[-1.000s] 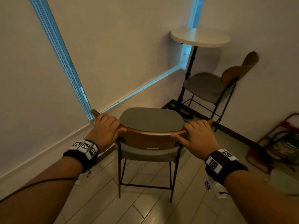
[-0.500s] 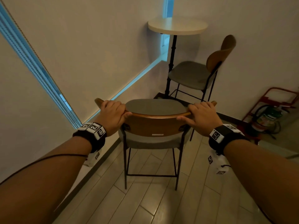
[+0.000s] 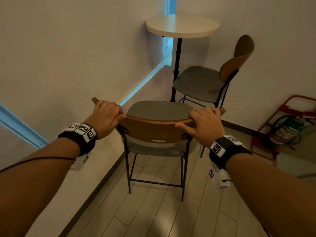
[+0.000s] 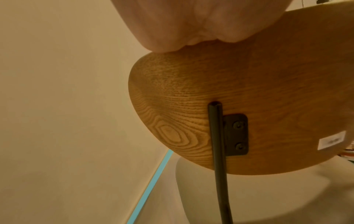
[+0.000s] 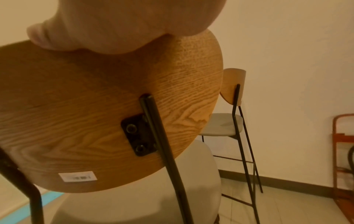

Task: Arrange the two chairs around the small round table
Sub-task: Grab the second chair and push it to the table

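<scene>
A near chair [image 3: 159,111] with a grey seat, black metal legs and a curved wooden backrest [image 3: 153,130] stands in front of me, seat facing the corner. My left hand [image 3: 106,113] grips the backrest's left end and my right hand [image 3: 204,121] grips its right end, fingers curled over the top edge. The wrist views show the backrest [image 4: 239,94] [image 5: 99,106] from behind under each palm. A small round table [image 3: 182,25] on a black pole stands in the corner. The second chair [image 3: 201,82] [image 5: 224,124] sits to the table's right, against the right wall.
White walls close in on the left and right, meeting at a corner with a blue-lit window strip [image 3: 168,43]. A red metal stand with a green extinguisher [image 3: 287,130] sits on the floor at the right. Pale plank floor [image 3: 153,216] lies under me.
The near chair, held by both hands, has come closer to the table and the second chair. My grip on the backrest is unchanged.
</scene>
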The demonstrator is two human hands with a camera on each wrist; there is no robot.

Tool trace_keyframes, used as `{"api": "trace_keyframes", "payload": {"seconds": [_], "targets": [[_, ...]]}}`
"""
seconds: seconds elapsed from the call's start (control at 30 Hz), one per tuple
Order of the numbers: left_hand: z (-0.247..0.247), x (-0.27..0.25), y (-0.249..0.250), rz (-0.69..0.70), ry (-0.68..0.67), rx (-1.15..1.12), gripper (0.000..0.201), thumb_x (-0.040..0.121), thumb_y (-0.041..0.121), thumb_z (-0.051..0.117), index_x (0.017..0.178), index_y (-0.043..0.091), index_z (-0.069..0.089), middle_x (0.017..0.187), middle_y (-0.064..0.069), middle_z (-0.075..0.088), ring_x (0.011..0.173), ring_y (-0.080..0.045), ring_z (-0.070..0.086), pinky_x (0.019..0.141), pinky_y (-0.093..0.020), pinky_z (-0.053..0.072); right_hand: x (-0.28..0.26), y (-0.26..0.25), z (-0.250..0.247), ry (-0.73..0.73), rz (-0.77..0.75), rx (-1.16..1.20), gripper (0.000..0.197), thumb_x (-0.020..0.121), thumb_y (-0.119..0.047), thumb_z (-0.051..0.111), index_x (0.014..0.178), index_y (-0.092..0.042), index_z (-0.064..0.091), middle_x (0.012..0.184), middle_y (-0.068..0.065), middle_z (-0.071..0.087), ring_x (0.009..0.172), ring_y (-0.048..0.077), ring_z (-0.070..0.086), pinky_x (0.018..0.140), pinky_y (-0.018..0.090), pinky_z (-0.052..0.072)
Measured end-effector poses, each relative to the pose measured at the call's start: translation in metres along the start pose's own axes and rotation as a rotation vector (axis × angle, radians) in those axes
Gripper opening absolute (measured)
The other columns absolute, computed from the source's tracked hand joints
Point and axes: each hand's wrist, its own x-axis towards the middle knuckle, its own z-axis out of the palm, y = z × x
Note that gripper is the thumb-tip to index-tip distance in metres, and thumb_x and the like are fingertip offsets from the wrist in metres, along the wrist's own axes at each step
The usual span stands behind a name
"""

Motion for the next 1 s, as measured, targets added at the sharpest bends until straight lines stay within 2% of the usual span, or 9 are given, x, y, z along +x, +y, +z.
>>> {"api": "trace_keyframes", "payload": {"seconds": [0.07, 0.2, 0.27, 0.4, 0.57, 0.7, 0.9, 1.0], "targets": [[0.004, 0.017, -0.010, 0.009, 0.003, -0.007, 0.050, 0.103, 0.054, 0.019, 0.088, 0.022, 0.054, 0.084, 0.007, 0.046, 0.079, -0.016, 0.038, 0.085, -0.041, 0.033, 0.015, 0.005, 0.006, 0.016, 0.007, 0.008, 0.052, 0.092, -0.084, 0.040, 0.083, -0.033, 0.049, 0.088, -0.008, 0.052, 0.088, 0.016, 0.043, 0.102, 0.051, 0.034], [0.013, 0.042, -0.030, 0.031, -0.003, -0.016, 0.047, 0.103, 0.052, 0.021, 0.088, 0.022, 0.054, 0.084, 0.007, 0.046, 0.080, -0.017, 0.039, 0.086, -0.039, 0.032, 0.037, 0.010, 0.019, 0.060, 0.003, 0.004, 0.047, 0.093, -0.082, 0.042, 0.083, -0.036, 0.044, 0.083, -0.010, 0.048, 0.084, 0.014, 0.040, 0.099, 0.050, 0.036], [0.016, 0.053, -0.040, 0.040, -0.016, -0.030, 0.049, 0.103, 0.054, 0.020, 0.089, 0.022, 0.055, 0.085, 0.006, 0.049, 0.080, -0.018, 0.042, 0.088, -0.039, 0.032, 0.047, 0.010, 0.025, 0.072, 0.013, -0.003, 0.049, 0.093, -0.082, 0.042, 0.082, -0.035, 0.049, 0.082, -0.009, 0.050, 0.083, 0.015, 0.041, 0.097, 0.049, 0.035], [0.022, 0.071, -0.064, 0.077, -0.022, -0.060, 0.049, 0.103, 0.054, 0.021, 0.090, 0.023, 0.056, 0.085, 0.005, 0.053, 0.081, -0.017, 0.045, 0.090, -0.039, 0.033, 0.064, 0.003, 0.034, 0.084, 0.051, -0.035, 0.059, 0.092, -0.083, 0.041, 0.086, -0.029, 0.062, 0.084, -0.004, 0.064, 0.085, 0.021, 0.054, 0.097, 0.046, 0.033], [0.029, 0.091, -0.098, 0.129, 0.001, -0.099, 0.053, 0.103, 0.055, 0.018, 0.088, 0.022, 0.058, 0.085, 0.005, 0.055, 0.080, -0.019, 0.046, 0.089, -0.038, 0.033, 0.082, -0.016, 0.043, 0.105, 0.115, -0.054, 0.061, 0.091, -0.084, 0.040, 0.086, -0.029, 0.065, 0.082, -0.005, 0.066, 0.083, 0.021, 0.056, 0.095, 0.044, 0.033], [0.034, 0.106, -0.128, 0.179, -0.001, -0.108, 0.049, 0.103, 0.054, 0.021, 0.087, 0.024, 0.057, 0.084, 0.006, 0.055, 0.079, -0.019, 0.048, 0.087, -0.036, 0.030, 0.097, -0.033, 0.051, 0.132, 0.143, -0.083, 0.060, 0.091, -0.083, 0.043, 0.084, -0.028, 0.066, 0.080, -0.005, 0.066, 0.081, 0.020, 0.056, 0.091, 0.043, 0.035], [0.039, 0.129, -0.162, 0.211, -0.022, -0.093, 0.047, 0.103, 0.051, 0.023, 0.087, 0.023, 0.058, 0.084, 0.006, 0.056, 0.080, -0.020, 0.049, 0.087, -0.034, 0.030, 0.120, -0.052, 0.061, 0.128, 0.185, -0.085, 0.063, 0.091, -0.084, 0.040, 0.084, -0.029, 0.067, 0.081, -0.005, 0.066, 0.080, 0.020, 0.055, 0.092, 0.044, 0.038], [0.039, 0.136, -0.169, 0.203, -0.033, -0.117, 0.047, 0.103, 0.052, 0.023, 0.087, 0.025, 0.058, 0.084, 0.008, 0.056, 0.080, -0.018, 0.048, 0.089, -0.037, 0.034, 0.127, -0.057, 0.060, 0.115, 0.203, -0.087, 0.063, 0.092, -0.084, 0.038, 0.085, -0.029, 0.067, 0.081, -0.006, 0.066, 0.081, 0.019, 0.057, 0.093, 0.045, 0.039]]}}
